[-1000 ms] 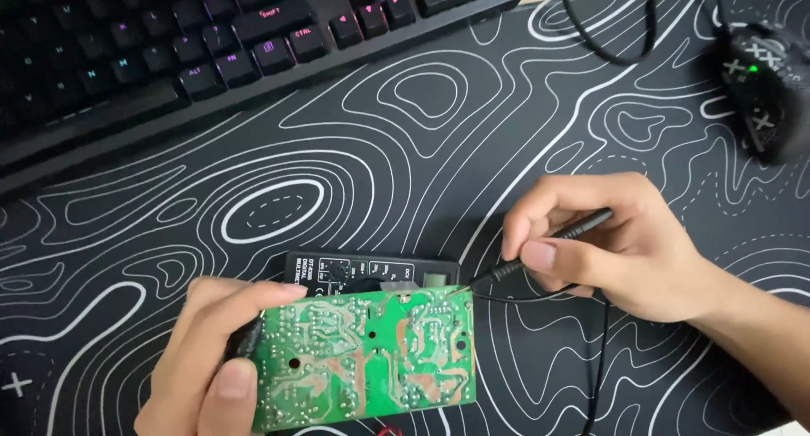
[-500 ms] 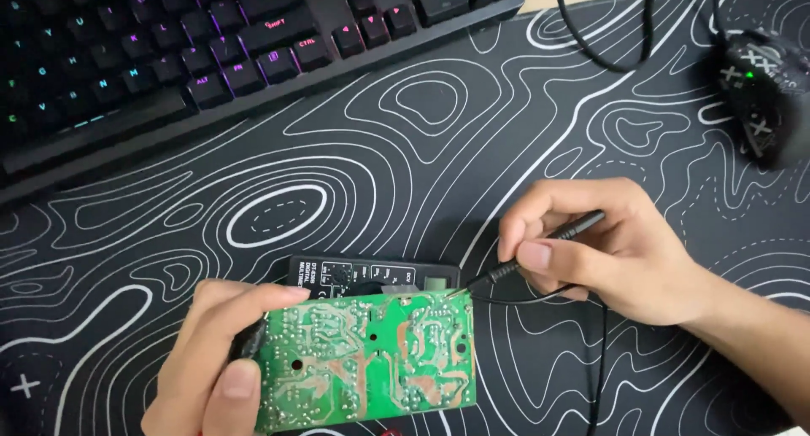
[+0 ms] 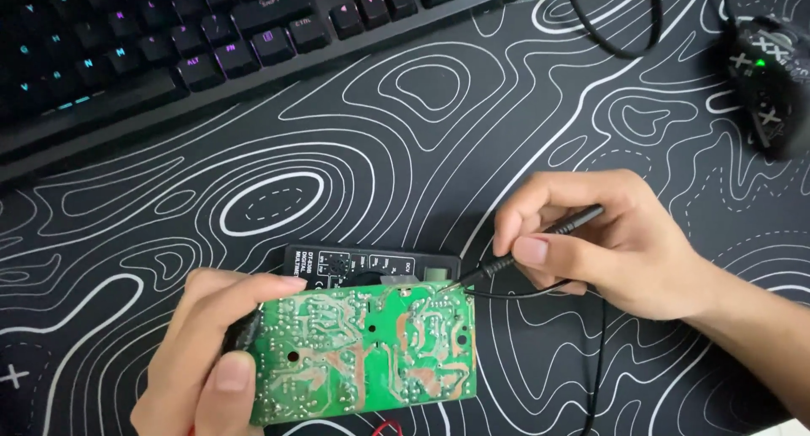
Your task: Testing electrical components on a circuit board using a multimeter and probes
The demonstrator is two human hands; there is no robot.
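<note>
My left hand [image 3: 202, 352] grips the left edge of a green circuit board [image 3: 371, 352], solder side up, held tilted above the desk mat. My right hand [image 3: 607, 242] holds a black probe [image 3: 531, 246] like a pen, its metal tip touching the board's upper right corner. The probe's thin black wire [image 3: 591, 352] hangs down toward the bottom edge. Behind the board lies a small black multimeter [image 3: 371, 263], mostly hidden by it. A bit of red wire [image 3: 386, 427] shows below the board.
A black desk mat [image 3: 405, 149] with white contour lines covers the surface. A black backlit keyboard [image 3: 169, 48] runs along the top left. A black mouse [image 3: 768, 82] with its cable [image 3: 607, 31] sits at the top right.
The view has shifted slightly. Both hands, the board and the probe stay in nearly the same pose, with the tip still at the board's upper right corner.
</note>
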